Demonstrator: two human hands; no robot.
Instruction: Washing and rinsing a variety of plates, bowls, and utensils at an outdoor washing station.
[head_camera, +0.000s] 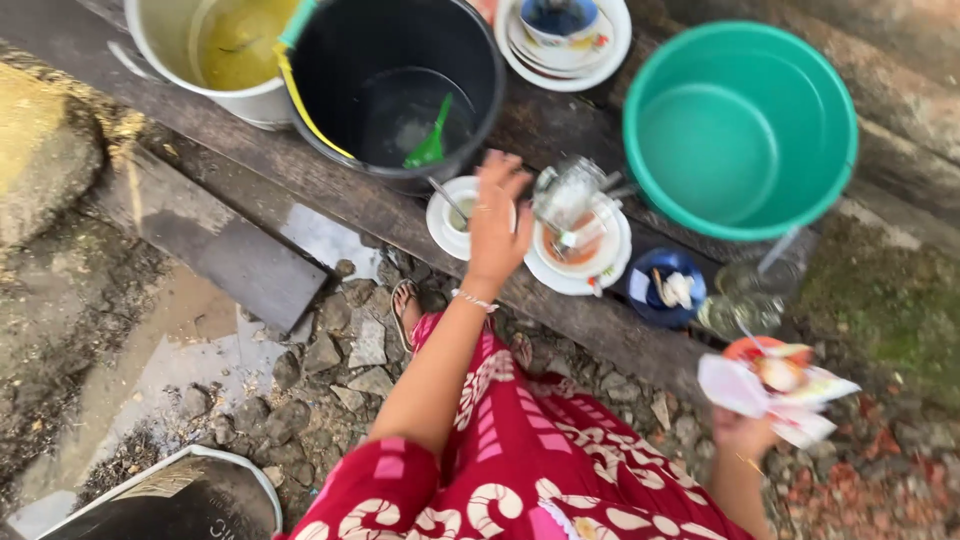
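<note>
Item: your left hand (497, 222), fingers spread, is reaching over the small white bowl (462, 216) on the plank (330, 185). Your right hand (745, 430) is gripping the plate of scraps (775, 385); be keeping it level.

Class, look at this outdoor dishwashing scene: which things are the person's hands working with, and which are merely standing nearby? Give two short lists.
In hand:
- left hand reaching over the small white saucer and the stacked plates with a glass
- right hand holding a plate with scraps and wrappers

Standing nearby:
- green basin
- black bucket
- blue bowl
- white pail
</note>
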